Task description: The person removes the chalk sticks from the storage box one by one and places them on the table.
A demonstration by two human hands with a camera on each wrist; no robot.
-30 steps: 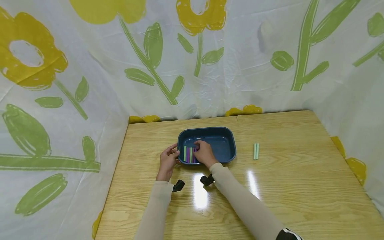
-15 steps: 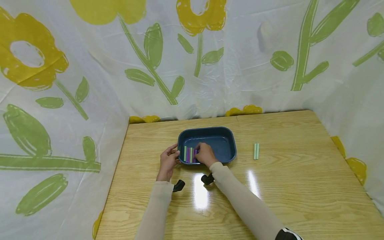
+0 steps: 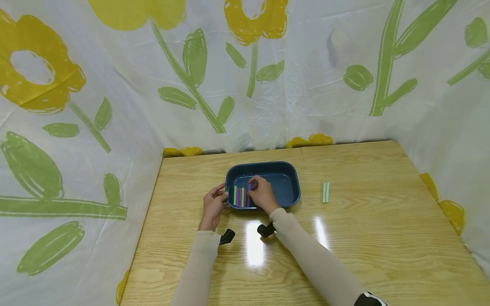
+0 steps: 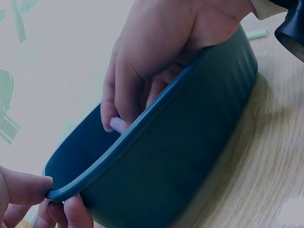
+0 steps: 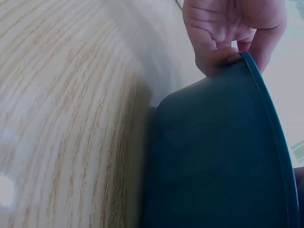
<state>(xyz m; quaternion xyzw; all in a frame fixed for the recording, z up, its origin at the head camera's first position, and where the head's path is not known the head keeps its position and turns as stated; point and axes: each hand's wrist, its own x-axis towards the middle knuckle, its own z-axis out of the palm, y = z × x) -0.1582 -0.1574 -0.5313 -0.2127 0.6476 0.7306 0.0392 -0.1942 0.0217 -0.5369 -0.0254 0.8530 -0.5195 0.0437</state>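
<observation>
A dark blue plastic tray [image 3: 281, 187] stands on the table, with several green and purple chalk sticks [image 3: 240, 196] side by side at its left end. My left hand [image 3: 213, 206] grips the tray's left front corner, thumb on the rim and fingers beneath it, as the left wrist view shows. My right hand [image 3: 263, 193] reaches over the front wall and pinches a purple chalk stick [image 3: 249, 187] at the right of the row. In the left wrist view that stick's pale end [image 4: 117, 125] pokes out by the fingertips; the tray wall hides the rest.
Two pale green chalk sticks [image 3: 325, 192] lie together on the wooden table [image 3: 367, 238], right of the tray. A flower-printed white sheet [image 3: 306, 85] hangs behind the table and along its sides.
My right hand has shifted slightly toward the tray's far side, and the purple chalk stick shows farther up between its fingers. My left hand keeps its place on the tray corner.
</observation>
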